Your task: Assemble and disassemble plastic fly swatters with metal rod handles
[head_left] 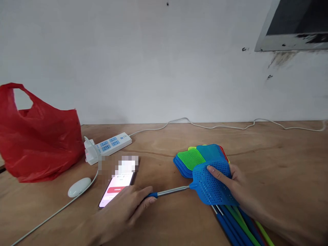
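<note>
My right hand (232, 184) is closed on the mesh head of a blue fly swatter (211, 182), thumb on top. Its thin metal shaft (173, 191) runs left to a blue grip, which my left hand (128, 208) pinches at the end. Under and behind the blue head lies a stack of several fly swatters (194, 158) in green, teal, blue, yellow and red, their handles (235, 222) running toward the lower right. All of it rests on a wooden table (269, 153).
A lit phone (116, 189) lies just beside my left hand. Behind it are a white power strip (109, 145) with its cable, a white oval device (79, 187) and a red plastic bag (38, 136) at the left. A white wall stands behind.
</note>
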Motion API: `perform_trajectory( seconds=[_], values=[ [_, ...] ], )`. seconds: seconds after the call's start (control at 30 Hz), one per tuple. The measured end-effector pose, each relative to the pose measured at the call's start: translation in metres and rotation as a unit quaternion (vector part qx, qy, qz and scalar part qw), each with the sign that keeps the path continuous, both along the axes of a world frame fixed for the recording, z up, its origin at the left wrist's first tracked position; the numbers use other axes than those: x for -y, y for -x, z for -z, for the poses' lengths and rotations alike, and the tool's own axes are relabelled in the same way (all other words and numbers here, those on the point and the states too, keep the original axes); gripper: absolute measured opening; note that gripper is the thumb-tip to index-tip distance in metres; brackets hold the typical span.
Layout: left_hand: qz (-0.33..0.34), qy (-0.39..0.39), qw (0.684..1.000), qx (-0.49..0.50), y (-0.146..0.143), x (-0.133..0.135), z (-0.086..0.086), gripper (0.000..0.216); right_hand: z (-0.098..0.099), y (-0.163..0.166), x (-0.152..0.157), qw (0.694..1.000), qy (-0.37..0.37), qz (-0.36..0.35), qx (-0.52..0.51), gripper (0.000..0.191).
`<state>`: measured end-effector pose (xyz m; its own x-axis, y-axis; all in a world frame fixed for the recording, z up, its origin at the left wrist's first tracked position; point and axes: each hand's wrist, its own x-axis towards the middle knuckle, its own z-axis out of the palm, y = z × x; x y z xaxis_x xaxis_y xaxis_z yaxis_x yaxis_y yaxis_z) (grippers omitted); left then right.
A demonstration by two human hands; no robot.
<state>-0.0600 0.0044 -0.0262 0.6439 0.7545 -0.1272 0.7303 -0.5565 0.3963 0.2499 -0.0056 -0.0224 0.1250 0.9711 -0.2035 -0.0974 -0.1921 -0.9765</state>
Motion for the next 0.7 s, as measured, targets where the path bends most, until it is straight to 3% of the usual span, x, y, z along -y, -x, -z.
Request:
perform_trajectory(
  seconds=[0.17,0.3,0.5,0.7],
  values=[
    [-0.002,0.026,1.0,0.005,-0.008,0.003,-0.009,0.041,-0.005,-0.005,-0.003,0.999,0.041,0.011,-0.024,0.045],
    [-0.01,0.053,0.998,0.039,-0.015,0.004,-0.014,0.035,-0.002,-0.02,-0.013,0.996,-0.049,0.071,0.01,0.048],
    [-0.121,0.046,0.989,0.073,-0.025,0.01,-0.005,0.036,0.012,-0.037,-0.031,0.988,-0.12,0.092,-0.004,0.047],
    [-0.013,0.077,0.99,0.116,-0.033,0.014,-0.011,0.027,0.025,-0.038,-0.034,0.987,-0.146,0.049,0.046,0.036]
  ],
)
